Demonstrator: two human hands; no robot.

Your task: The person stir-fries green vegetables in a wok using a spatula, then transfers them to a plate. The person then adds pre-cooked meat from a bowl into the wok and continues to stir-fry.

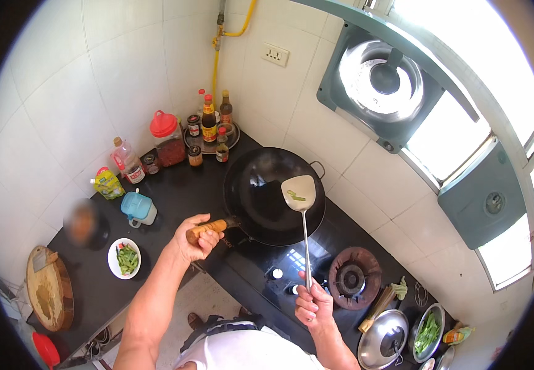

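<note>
My left hand [198, 243] is closed around the wooden handle [207, 231] of a black wok [262, 210], which sits over the left side of the dark cooktop [267, 268]. A metal wok spatula [307, 249] is gripped by its long shaft in my right hand [313, 303]. Its broad blade [301, 185] is over the wok's interior and carries a few green vegetable pieces [296, 196]. Glossy reflections show on the wok's inner surface. Left of my left forearm stands a white bowl [112, 259] of cut green vegetables [127, 260].
Bottles and jars crowd a round tray [209, 148] in the corner. A bare gas burner [352, 277], a metal lid [378, 333] and a bowl of greens [428, 333] are at right. A round chopping board [47, 296] with a cleaver [44, 260] lies at left.
</note>
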